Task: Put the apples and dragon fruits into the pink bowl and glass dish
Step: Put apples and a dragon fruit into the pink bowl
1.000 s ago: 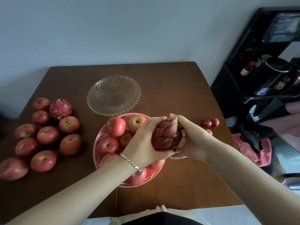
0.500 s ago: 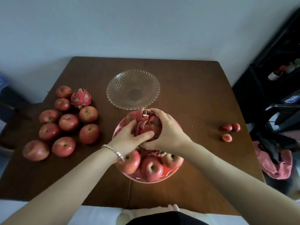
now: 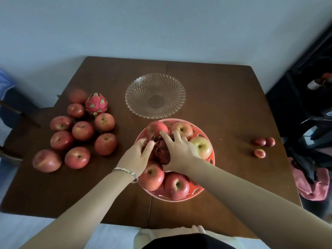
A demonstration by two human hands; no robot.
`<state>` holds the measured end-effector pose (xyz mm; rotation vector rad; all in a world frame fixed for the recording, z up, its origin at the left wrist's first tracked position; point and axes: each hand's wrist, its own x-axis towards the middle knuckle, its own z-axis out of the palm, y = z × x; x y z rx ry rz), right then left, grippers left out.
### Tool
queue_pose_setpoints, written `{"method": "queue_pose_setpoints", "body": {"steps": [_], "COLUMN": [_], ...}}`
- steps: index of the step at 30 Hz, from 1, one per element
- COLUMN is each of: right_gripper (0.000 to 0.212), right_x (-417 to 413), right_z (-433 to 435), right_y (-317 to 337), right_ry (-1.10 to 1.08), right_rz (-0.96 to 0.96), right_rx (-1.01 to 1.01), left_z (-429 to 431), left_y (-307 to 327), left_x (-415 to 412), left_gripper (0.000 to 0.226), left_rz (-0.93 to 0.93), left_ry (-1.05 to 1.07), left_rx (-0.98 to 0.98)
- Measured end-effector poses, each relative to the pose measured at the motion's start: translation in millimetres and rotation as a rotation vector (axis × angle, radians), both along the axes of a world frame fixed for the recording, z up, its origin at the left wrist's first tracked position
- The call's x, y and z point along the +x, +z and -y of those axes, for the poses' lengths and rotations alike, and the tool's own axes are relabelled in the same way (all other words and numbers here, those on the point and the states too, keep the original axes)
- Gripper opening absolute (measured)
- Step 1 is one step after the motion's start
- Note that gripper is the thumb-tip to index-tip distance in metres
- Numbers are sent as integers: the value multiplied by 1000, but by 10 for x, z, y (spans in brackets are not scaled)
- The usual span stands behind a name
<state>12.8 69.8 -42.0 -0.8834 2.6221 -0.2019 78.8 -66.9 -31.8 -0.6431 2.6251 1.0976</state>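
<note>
Dragon fruit (image 3: 162, 151) sits in the middle of the pink bowl (image 3: 210, 159), wedged among the apples, dark red and partly hidden by both hands. The left hand (image 3: 137, 157) presses on its left side with fingers curled against the skin, while the right hand (image 3: 179, 151) lies over its top and right side, fingers spread and reaching toward the far apples. Both hands are touching the fruit, cupping it between them; whether it rests fully on the apples below I cannot tell. A bracelet (image 3: 125, 172) circles the left wrist.

Five apples show around the fruit in the bowl, one yellowish-green (image 3: 202, 147) just right of the right hand. Beyond the bowl, touching or almost touching its far rim, stands the glass dish (image 3: 155, 95). On the table (image 3: 224, 97), well left of the bowl, lie a cluster of loose apples (image 3: 82, 131) and a second dragon fruit (image 3: 96, 104) at its far edge. Three small red fruits (image 3: 264, 145) lie well to the right.
</note>
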Motion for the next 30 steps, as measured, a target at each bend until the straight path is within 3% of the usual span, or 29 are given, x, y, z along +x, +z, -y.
{"method": "queue_pose_setpoints", "body": {"steps": [5, 8, 10, 12, 13, 16, 20, 23, 27, 30], "right_gripper": [105, 98, 83, 60, 50, 34, 43, 47, 42, 30], "right_x": [2, -19, -72, -184, -263, -506, -755, -810, -859, -946], "right_z": [-26, -153, -342, -657, -857, -1542, -2298, -2600, -2687, -2749], "right_y": [-57, 65, 210, 320, 345, 252, -189, -500, -710, -747], "right_ry": [11, 17, -43, -146, -216, -492, -773, -741, -654, -705], "right_rz": [44, 225, 281, 220, 194, 98, 138, 203, 223, 306], "right_rx": [0, -92, -195, -319, -369, -355, 58, 209, 97, -21], "left_z": [-51, -107, -152, -264, -363, -764, -1291, -1662, -2030, -2314], "left_y": [-17, 17, 94, 200, 252, 374, 368, 308, 196, 22], "left_x": [-55, -101, -145, -227, -289, -501, -747, -965, -1273, -1565], "left_gripper": [51, 50, 50, 47, 44, 36, 29, 28, 31, 32], "left_rz": [27, 104, 171, 57, -53, -270, -370, -327, -199, -64], "left_ry": [-132, -187, -252, -304, -325, -399, -558, -623, -693, -725], "left_rx": [-144, -235, -417, -599, -608, -383, -284, -267, -293, -305]}}
